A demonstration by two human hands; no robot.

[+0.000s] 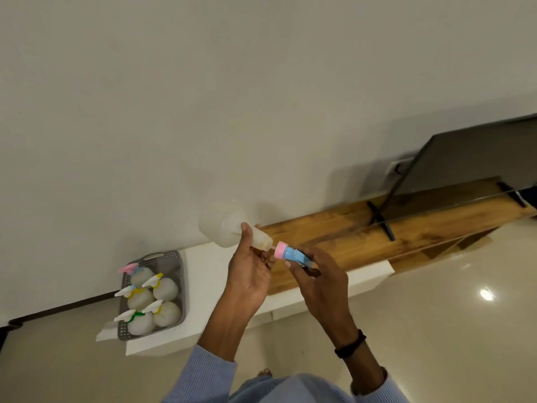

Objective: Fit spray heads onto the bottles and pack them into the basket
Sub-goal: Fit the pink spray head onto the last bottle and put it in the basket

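My left hand (251,271) grips a translucent white bottle (223,223) by its shoulder, holding it in the air tilted on its side, neck pointing right. My right hand (316,276) holds a spray head with a blue body (296,255) and a pink collar (281,250). The collar sits at the bottle's neck. A grey perforated basket (174,264) stands on the white ledge at lower left and holds several white bottles (165,289) fitted with spray heads.
The white ledge (209,263) runs along the wall and meets a wooden shelf (377,237) on the right. A dark flat screen (470,158) stands on that shelf. Glossy beige floor (436,315) lies in front.
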